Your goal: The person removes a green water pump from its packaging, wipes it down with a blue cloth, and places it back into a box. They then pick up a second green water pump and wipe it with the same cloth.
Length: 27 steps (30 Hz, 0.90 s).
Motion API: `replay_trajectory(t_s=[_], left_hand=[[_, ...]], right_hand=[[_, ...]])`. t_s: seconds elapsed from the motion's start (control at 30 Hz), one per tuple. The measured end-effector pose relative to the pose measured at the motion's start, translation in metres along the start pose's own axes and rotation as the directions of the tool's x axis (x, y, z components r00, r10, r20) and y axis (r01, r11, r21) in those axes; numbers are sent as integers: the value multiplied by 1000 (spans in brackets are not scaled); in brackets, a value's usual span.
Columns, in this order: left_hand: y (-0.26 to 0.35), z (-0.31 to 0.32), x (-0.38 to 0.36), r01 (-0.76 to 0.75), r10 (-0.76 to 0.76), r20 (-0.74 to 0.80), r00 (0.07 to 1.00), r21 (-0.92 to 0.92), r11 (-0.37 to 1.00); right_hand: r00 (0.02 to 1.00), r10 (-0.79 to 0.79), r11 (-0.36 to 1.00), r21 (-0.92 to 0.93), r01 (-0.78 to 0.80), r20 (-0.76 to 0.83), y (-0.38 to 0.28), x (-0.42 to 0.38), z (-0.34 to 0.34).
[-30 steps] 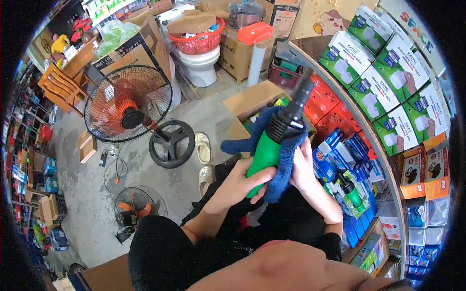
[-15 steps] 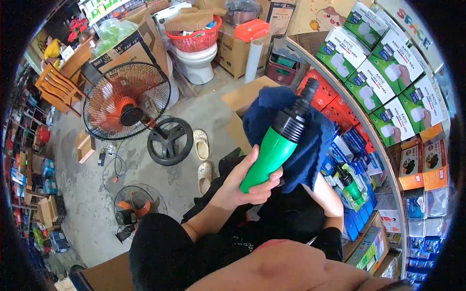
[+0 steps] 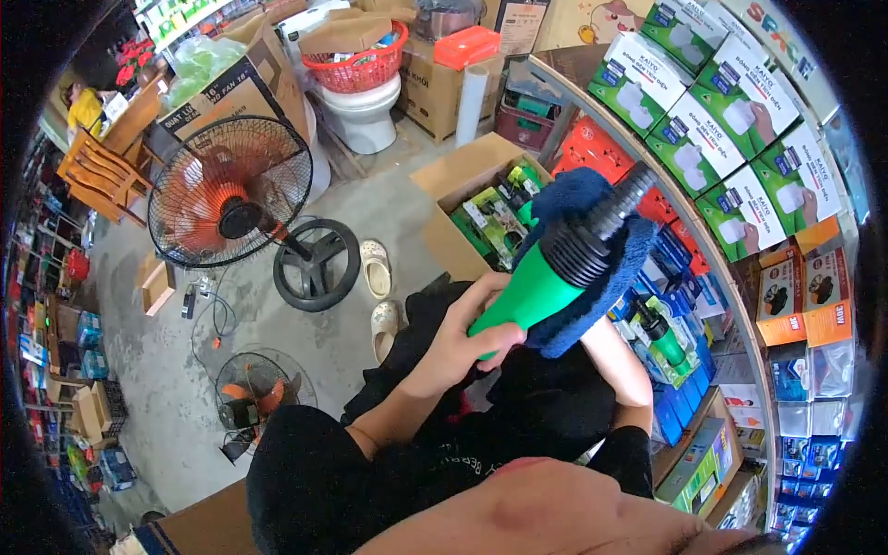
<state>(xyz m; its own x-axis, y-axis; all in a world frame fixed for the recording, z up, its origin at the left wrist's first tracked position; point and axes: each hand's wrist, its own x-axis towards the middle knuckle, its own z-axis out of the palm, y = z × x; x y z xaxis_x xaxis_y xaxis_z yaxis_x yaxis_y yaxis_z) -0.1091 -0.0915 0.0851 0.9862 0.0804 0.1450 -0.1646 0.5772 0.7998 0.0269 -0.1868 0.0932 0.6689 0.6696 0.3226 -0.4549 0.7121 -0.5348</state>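
Observation:
In the middle of the head view, my left hand [image 3: 458, 340] is wrapped around the lower end of a green tool [image 3: 529, 294] with a black, ribbed, stepped nozzle-like end. The tool tilts up to the right. A navy cloth [image 3: 597, 307] is bunched behind and beside the black end, touching it. My right hand [image 3: 606, 344] holds the cloth from behind; its fingers are hidden, with only the wrist side showing. A similar green tool [image 3: 668, 344] lies in a package to the right.
An open carton [image 3: 442, 190] with packaged green items stands ahead on the floor. A standing fan [image 3: 236, 217] and a smaller fan [image 3: 264, 393] are at left. Shelves at right hold light-bulb boxes [image 3: 712, 139]. Pale clogs [image 3: 376, 268] lie on the floor.
The cloth has shifted from behind the tool to its right side, against the black end. The tool has moved slightly right, and the open carton's contents now show.

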Motion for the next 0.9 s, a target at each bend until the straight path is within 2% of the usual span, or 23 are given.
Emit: replay_trajectory(t_s=[0.03, 0.07, 0.1, 0.17, 0.23, 0.27, 0.3, 0.33, 0.37, 0.4, 0.43, 0.5, 0.53, 0.57, 0.6, 0.63, 0.67, 0.7, 0.77, 0.8, 0.83, 0.9], left_hand=[[0, -2, 0, 3, -3, 0, 1000, -2, 1000], [0, -4, -1, 89, -76, 59, 995, -246, 965], [1, -7, -1, 180, -131, 135, 982, -468, 865], [-10, -15, -2, 222, -182, 134, 974, -420, 880], [-23, -22, -4, 281, -57, 323, 945, -706, 650], [-18, -20, -4, 274, -79, 318, 945, -634, 724], [-13, -16, -4, 274, -80, 317, 945, -633, 724], [-6, -10, -5, 283, -143, 270, 952, -598, 750], [-2, -7, -6, 295, -205, 218, 954, -562, 773], [-8, -14, -6, 371, -184, 346, 920, -616, 695], [-9, -16, -5, 372, -187, 344, 920, -617, 693], [-10, -17, -3, 408, -214, 424, 880, -443, 798], [-10, -14, -2, 390, -184, 402, 897, -523, 758], [-9, -7, -1, 391, -185, 402, 897, -522, 758], [-5, 3, -1, 228, -168, 202, 965, -325, 918], [1, 12, -2, 89, -89, 7, 996, -69, 994], [10, 18, -1, 84, -78, -93, 993, 56, 995], [10, 16, 0, 85, -80, -92, 993, 58, 995], [9, 9, 0, 63, -32, -120, 992, 260, 964], [9, 8, -1, 115, -88, -124, 988, 231, 966], [11, 6, -2, 117, -90, -125, 988, 232, 966], [16, 3, -3, 247, -247, 4, 969, -57, 967]], right_hand=[[998, 43, 999, -23, -44, -52, 7, 0, 2], [991, 87, 995, -46, -92, -103, 12, -1, 3], [980, 128, 988, -66, -139, -154, 15, -2, 3], [996, 72, 872, -481, -89, -52, 18, -23, -22], [979, 195, 745, -658, -113, 53, 10, -12, 9], [985, 159, 749, -658, -77, 66, 10, -10, 18], [985, 159, 750, -657, -77, 67, 6, -12, 13], [957, 282, 803, -528, -277, -74, -2, -16, 3], [889, 416, 812, -361, -458, -191, -5, -19, -5], [933, 360, 933, -9, -360, -10, 4, -13, -9], [959, 268, 953, -124, -278, -88, -1, -4, 15], [967, 223, 964, -121, -238, -122, -2, -1, 9], [972, 177, 973, -123, -197, -153, -3, 0, 5], [974, 131, 980, -126, -156, -183, -4, 1, 1], [974, 84, 985, -130, -113, -212, -4, 1, -3], [969, 37, 989, -133, -71, -243, -4, 1, -6], [961, -10, 990, -137, -29, -275, -4, 0, -8], [961, -12, 990, -136, -27, -275, -6, 0, -2], [881, 92, 990, 135, -32, -464, -11, 0, 13], [960, -72, 975, -222, 11, -269, 4, -7, -13], [960, -71, 975, -221, 10, -270, 11, -8, -24], [967, -54, 956, -291, -22, -250, 22, -10, -40]])
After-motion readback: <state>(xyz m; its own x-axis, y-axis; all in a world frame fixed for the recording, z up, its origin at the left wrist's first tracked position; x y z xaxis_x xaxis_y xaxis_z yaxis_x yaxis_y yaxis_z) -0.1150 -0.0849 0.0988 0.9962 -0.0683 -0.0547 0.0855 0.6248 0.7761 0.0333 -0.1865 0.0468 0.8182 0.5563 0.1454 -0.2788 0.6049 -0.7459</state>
